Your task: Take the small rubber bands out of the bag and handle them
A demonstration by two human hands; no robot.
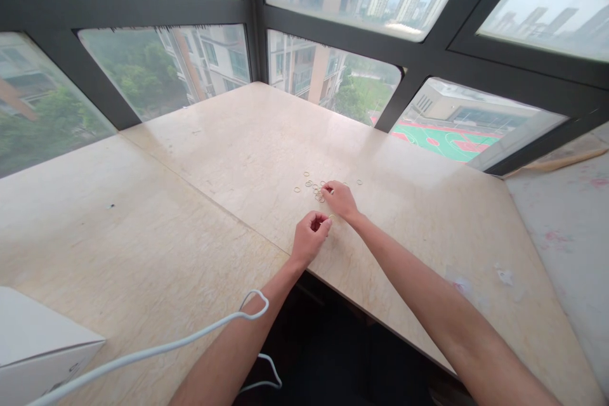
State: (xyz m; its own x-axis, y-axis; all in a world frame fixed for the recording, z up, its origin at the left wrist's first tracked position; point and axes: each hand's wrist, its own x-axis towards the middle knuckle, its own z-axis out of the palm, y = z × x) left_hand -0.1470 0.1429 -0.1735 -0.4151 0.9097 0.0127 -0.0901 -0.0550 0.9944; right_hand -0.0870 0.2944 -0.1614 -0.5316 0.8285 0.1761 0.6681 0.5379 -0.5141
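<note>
Several small, thin, yellowish rings lie in a loose cluster on the beige marble-patterned counter, with a few strays such as one ring to the left and another ring to the right. My left hand is closed in a pinch near the counter's front edge, and a thin ring shows at its thumb tip. Just beyond it, my right hand reaches down to the cluster's right side, thumb and finger pinched together. Whatever lies between those fingertips is too small to make out.
A white cable loops over my left forearm. At the lower left stands a white box. Clear plastic scraps lie on the right. Dark-framed windows border the counter, which has a seam across it.
</note>
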